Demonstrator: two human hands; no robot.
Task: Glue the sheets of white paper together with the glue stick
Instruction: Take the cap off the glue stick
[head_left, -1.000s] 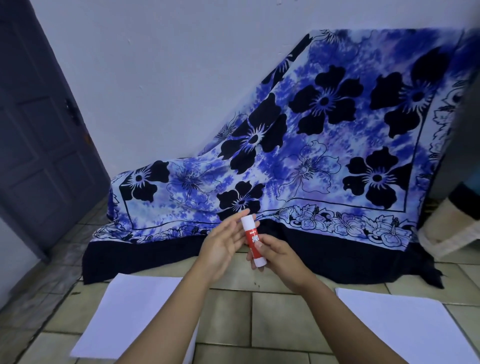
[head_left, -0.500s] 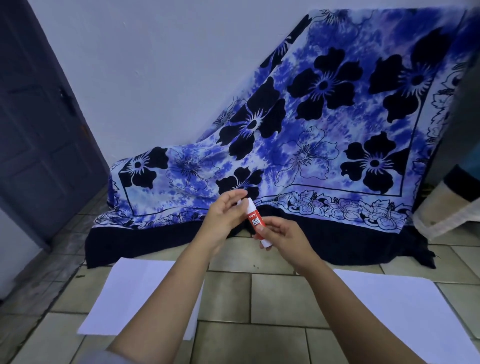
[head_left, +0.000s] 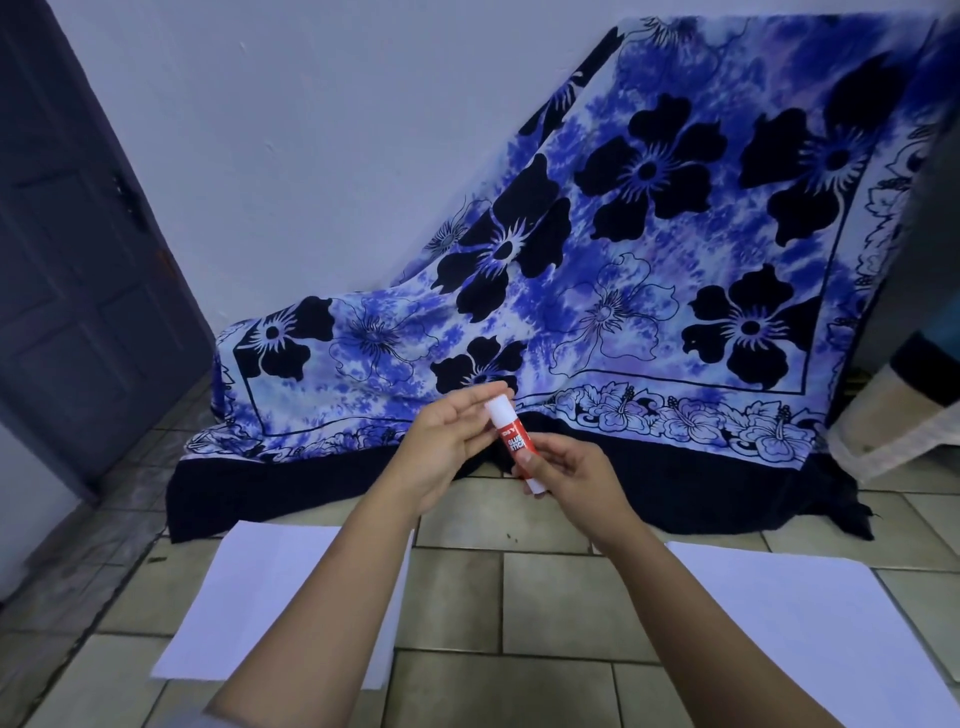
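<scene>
Your right hand (head_left: 574, 475) grips the glue stick (head_left: 514, 441) by its lower end. Your left hand (head_left: 447, 447) pinches its white cap

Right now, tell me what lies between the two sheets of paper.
Only bare floor tiles lie between the left sheet and the right sheet, as the head view shows.

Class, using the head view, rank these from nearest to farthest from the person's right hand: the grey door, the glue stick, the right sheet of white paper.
1. Glue stick: held in the right hand itself.
2. Right sheet of white paper: on the tiled floor, below and to the right of the hand.
3. Grey door: far off at the left edge.
</scene>
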